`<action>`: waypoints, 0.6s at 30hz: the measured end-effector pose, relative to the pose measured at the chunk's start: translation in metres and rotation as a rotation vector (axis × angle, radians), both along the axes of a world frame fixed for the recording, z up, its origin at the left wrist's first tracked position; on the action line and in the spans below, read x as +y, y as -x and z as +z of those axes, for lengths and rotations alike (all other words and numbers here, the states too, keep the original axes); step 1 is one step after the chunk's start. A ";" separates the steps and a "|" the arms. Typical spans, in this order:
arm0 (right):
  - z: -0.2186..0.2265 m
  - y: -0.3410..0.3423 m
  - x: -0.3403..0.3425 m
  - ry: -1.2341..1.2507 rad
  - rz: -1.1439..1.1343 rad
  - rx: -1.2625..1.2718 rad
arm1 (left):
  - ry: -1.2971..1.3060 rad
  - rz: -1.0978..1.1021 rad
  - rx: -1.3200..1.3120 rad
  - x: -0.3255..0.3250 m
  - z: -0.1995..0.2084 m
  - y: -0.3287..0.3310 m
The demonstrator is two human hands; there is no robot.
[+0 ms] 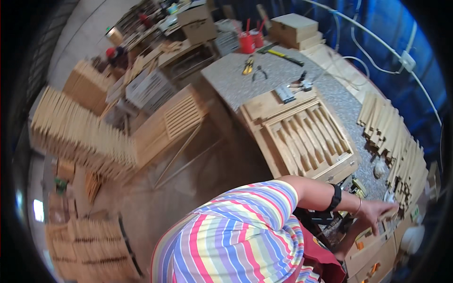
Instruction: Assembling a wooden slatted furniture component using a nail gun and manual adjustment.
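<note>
Seen from above through my remote head view, the person's left arm reaches to the lower right, wearing a black band (pixel 335 198). The left hand (pixel 375 211) has its fingers bent over a short, pale wooden piece (pixel 390 215), at the near end of a heap of narrow, light-brown wooden strips (pixel 401 155). I cannot tell whether the fingers grip that piece or only rest on it. The right hand (pixel 351 236) is low beside it, partly hidden and dim; I cannot tell how open it is or whether it holds anything. Below is an open brown cardboard box (pixel 383 259) with orange bits.

The likeliest trouble, I judge, is a slide: the strips lie loose and overlapping, so a tug on one could spill its neighbours across the speckled grey tabletop (pixel 226 70). The left forearm crosses the near end of a large, honey-coloured wooden frame with wavy slats (pixel 257 107); an elbow swung wide could knock it askew and shake loose the silvery metal fitting (pixel 285 93) on its far board. Black-and-yellow tools (pixel 357 187) crowd beside that forearm, and the band could snag on them. With both hands close together near my rim, pinched fingers would be hard for me to spot.
</note>
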State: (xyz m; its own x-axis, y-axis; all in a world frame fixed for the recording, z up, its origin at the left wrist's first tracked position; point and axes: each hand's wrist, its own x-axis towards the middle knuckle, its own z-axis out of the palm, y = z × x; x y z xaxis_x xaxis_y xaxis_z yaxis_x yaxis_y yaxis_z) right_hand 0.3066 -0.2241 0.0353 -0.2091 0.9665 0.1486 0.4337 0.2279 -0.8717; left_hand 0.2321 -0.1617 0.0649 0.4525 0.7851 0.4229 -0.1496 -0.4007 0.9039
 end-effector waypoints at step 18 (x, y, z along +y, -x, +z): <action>0.033 -0.027 0.012 0.049 0.146 -0.056 | 0.012 0.213 -0.065 0.008 0.027 -0.004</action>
